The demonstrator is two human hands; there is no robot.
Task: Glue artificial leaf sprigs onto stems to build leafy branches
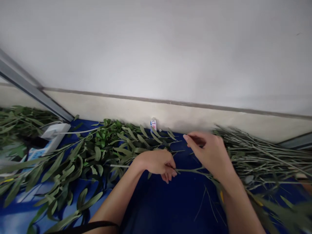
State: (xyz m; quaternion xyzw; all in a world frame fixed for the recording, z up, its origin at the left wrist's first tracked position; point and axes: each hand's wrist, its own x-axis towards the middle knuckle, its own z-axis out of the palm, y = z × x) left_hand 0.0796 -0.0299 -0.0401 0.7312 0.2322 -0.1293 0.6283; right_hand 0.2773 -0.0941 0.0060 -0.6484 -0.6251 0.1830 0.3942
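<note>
Gripping the end of a forked green stem (pixel 191 170) between bent fingers, the left hand (pixel 158 161) sits just below the centre of the frame, palm turned down. The stem runs rightward from its fingertips, splits, and passes behind the right forearm. Right of centre, the right hand (pixel 210 148) is raised with curled fingers, thumb and forefinger drawn near each other; whether anything lies between them I cannot tell. Its fingertips are near the bare ends of some leafy sprigs (pixel 141 138) lying in the middle of the frame.

Just beside the left wrist, a pale rod (pixel 119 166) points out from the foliage. Below the right hand, a few thin strands (pixel 211 203) lie on the blue bench (pixel 156 208). Leafy branches (pixel 80 162) spread over the left half of the bench, while a heap of thin bare stems (pixel 263 152) fills the right side. Blurred leaves (pixel 285 209) show at the lower right.

Farther out, 1 small white label (pixel 153 124) with red marks stands by the wall (pixel 170 58) at centre. A white box (pixel 55 135) and a grey metal bar (pixel 31 87) are at the left.
</note>
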